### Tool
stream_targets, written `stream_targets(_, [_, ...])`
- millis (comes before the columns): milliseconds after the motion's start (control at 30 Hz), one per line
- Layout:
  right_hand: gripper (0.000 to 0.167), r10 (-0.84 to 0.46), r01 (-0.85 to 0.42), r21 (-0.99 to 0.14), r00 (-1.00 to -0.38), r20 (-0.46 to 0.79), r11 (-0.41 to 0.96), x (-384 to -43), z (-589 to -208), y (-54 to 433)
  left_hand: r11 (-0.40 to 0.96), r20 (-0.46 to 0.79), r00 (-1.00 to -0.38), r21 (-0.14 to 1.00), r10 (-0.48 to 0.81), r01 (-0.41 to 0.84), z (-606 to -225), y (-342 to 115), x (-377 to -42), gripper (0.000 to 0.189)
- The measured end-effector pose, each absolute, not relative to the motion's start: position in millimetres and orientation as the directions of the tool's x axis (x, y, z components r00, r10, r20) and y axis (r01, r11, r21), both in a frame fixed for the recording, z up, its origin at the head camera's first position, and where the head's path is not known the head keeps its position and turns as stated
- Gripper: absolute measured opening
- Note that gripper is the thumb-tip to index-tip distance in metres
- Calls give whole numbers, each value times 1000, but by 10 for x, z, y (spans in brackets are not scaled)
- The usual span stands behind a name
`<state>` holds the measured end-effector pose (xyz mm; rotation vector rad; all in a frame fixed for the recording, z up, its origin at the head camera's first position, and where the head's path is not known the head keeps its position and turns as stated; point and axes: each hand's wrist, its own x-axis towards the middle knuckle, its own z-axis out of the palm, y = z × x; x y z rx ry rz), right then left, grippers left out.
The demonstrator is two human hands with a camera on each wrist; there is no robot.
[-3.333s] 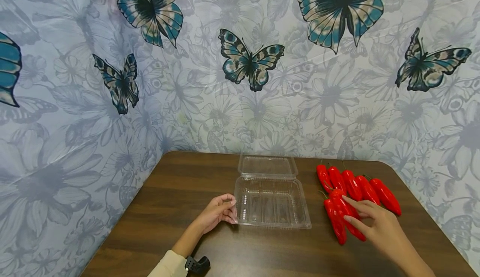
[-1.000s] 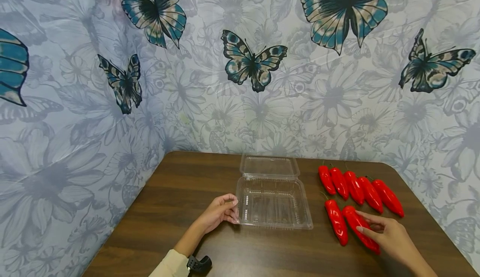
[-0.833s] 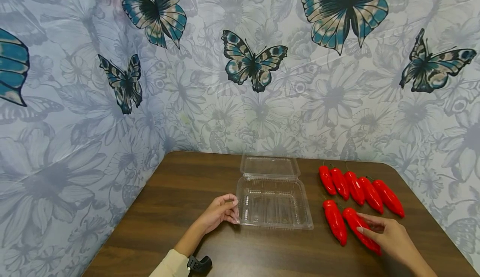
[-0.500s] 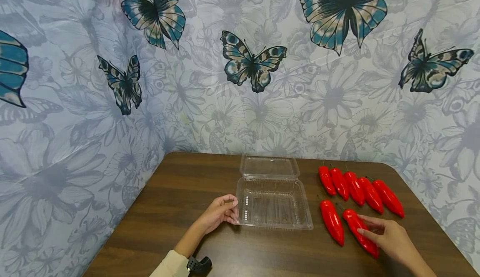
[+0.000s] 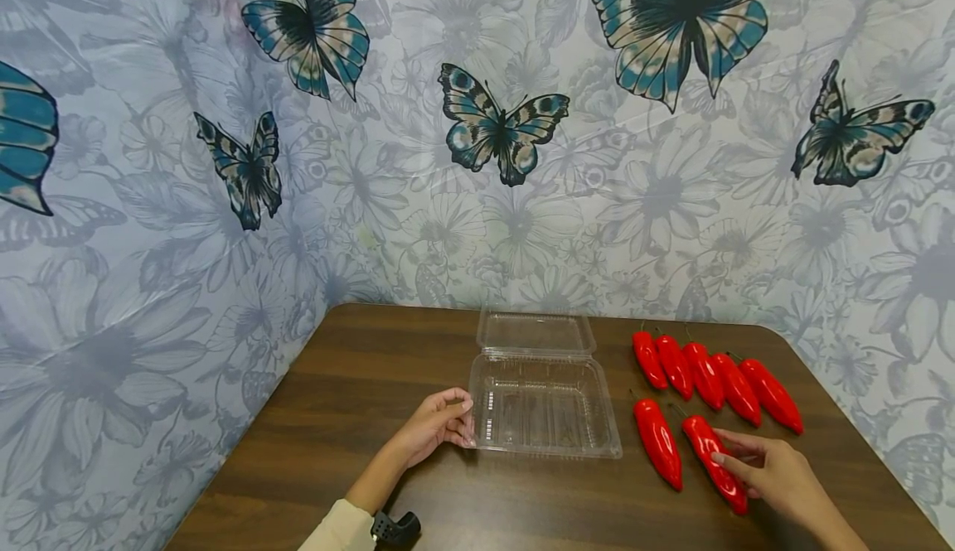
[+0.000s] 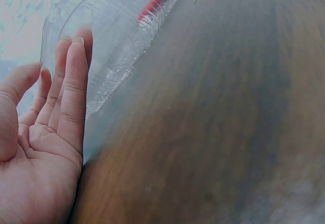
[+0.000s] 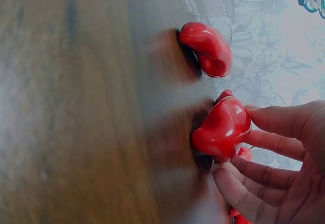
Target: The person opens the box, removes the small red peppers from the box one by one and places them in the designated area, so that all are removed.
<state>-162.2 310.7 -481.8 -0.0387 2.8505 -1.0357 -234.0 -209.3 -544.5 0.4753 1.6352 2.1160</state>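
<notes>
My left hand (image 5: 438,425) pinches the left rim of a hinged clear plastic container (image 5: 548,443), its lid folded back toward the wall. In the left wrist view, the thumb and fingers (image 6: 74,87) meet that rim. On the right, my right hand (image 5: 772,470) holds a red chili pepper (image 5: 707,445) between thumb and fingers, low over or on the table. The right wrist view shows the same chili pepper (image 7: 223,130) with the thumb on one side and fingers on the other. Just left of it lies a second red chili pepper (image 5: 658,445).
Several more red chili peppers (image 5: 703,375) lie in a slanted row behind, stems toward the wall. The brown wooden table (image 5: 358,360) ends against a butterfly-patterned wall covering (image 5: 403,228). A dark band (image 5: 395,528) sits at the left wrist.
The chili pepper in my right hand has shifted from overlapping the others to nearer and right, its tip then swinging slightly left. The neighbouring pepper has rolled left. My left hand stays put.
</notes>
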Motion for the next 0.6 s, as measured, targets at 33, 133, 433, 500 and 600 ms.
stream_targets(33, [57,-62,13,-642,-994,-94,766,-1620,-4818,3108,-217,11,-852,969,523,-121,-5444,-2093,-2340,27])
stream_targets(133, [58,-64,12,-646,-994,-93,764,-1615,-4820,3111,-216,8,-854,969,520,-123,-5445,-2093,-2338,25])
stream_targets(433, [60,-57,18,-641,-994,-96,767,-1613,-4825,3120,-217,-1,-858,967,514,-131,-5455,-2080,-2335,20])
stream_targets(500, [60,-56,20,-643,-994,-98,766,-1618,-4826,3121,-220,5,-857,967,515,-127,-5451,-2080,-2335,20])
stream_targets(600, [60,-59,15,-641,-994,-94,767,-1629,-4828,3126,-228,11,-858,966,514,-124,-5443,-2083,-2338,19])
